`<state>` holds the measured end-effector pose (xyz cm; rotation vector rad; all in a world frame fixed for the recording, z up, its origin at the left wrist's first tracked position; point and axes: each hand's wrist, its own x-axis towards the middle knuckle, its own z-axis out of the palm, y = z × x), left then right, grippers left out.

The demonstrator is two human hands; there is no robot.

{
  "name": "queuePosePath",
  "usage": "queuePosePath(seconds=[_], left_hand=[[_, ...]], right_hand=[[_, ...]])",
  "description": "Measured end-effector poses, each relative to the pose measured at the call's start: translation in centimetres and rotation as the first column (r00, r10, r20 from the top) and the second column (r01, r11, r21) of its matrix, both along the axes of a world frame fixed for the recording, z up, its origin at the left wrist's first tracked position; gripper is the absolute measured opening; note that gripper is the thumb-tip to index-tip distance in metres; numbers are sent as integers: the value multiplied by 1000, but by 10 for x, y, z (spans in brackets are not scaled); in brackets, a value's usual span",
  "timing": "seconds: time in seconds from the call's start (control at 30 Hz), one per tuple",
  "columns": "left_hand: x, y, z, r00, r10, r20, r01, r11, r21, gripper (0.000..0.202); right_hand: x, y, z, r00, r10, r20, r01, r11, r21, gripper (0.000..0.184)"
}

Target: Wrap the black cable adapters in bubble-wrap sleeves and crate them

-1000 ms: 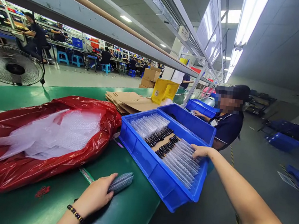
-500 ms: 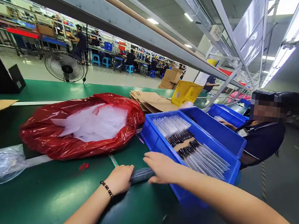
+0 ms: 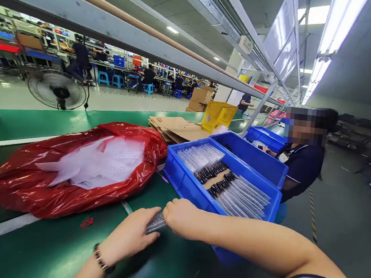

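Between my hands, low over the green work surface, is a dark item in bubble wrap (image 3: 156,223), long and narrow. My left hand (image 3: 131,233), with a beaded bracelet at the wrist, has its thumb and fingers around the left end. My right hand (image 3: 181,217) is closed round the right end and hides it. Just beyond the right hand stands a blue bin (image 3: 181,174). Inside lie rows of bubble-wrapped pieces (image 3: 246,197) with black ends, and cardboard shows between the rows.
A red plastic bag (image 3: 31,197) holding white bubble-wrap sheets (image 3: 102,165) lies on the green surface (image 3: 68,250) at left. Flattened cardboard (image 3: 176,127) and a yellow bin (image 3: 215,115) stand behind. A co-worker (image 3: 306,161) sits at right. A metal frame (image 3: 118,24) crosses overhead.
My right hand, spread over the wrapped item before, has closed on its right end. My left hand's grip has loosened, with thumb and fingers wider apart. The view has shifted to the right.
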<state>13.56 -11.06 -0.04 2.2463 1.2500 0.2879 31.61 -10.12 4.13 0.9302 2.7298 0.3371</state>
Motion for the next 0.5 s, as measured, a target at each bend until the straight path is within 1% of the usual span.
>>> queuePosePath(seconds=[0.03,0.07,0.1,0.13,0.17,0.2,0.23,0.27,0.3,0.37,0.43,0.5], left_hand=[[-6,-3,7,992,35,125,-35,999,3,56],[-12,-6,14,967,57,250,-59,998,-1,59],[-15,-7,21,927,88,364,-95,995,2,61],[-14,-5,29,888,144,436,-161,987,2,60],[-10,-2,37,864,198,463,-226,974,3,59],[-1,4,45,857,224,464,-258,966,12,57],[11,13,54,867,213,450,-255,966,35,55],[28,24,63,888,168,428,-220,973,75,52],[48,36,72,912,95,400,-157,980,125,49],[95,63,89,948,-59,312,-19,971,239,44],[147,92,101,960,-199,196,126,934,334,41],[202,117,108,931,-353,88,297,877,378,36]], right_hand=[[13,-4,18,999,-21,-42,23,999,48,17],[30,-8,36,995,-53,-85,58,996,62,15],[50,-12,54,983,-111,-146,122,990,66,13],[73,-15,69,960,-170,-224,189,980,65,13],[97,-17,83,925,-218,-310,247,967,56,16],[123,-19,94,881,-253,-400,301,952,61,17],[148,-19,102,838,-268,-474,341,937,72,19],[173,-19,107,799,-285,-530,383,920,83,21],[197,-19,110,762,-301,-573,423,902,89,23],[239,-15,109,695,-347,-630,509,856,90,25],[273,-10,102,628,-401,-666,585,809,64,25],[302,-3,93,567,-452,-689,640,768,23,26]])
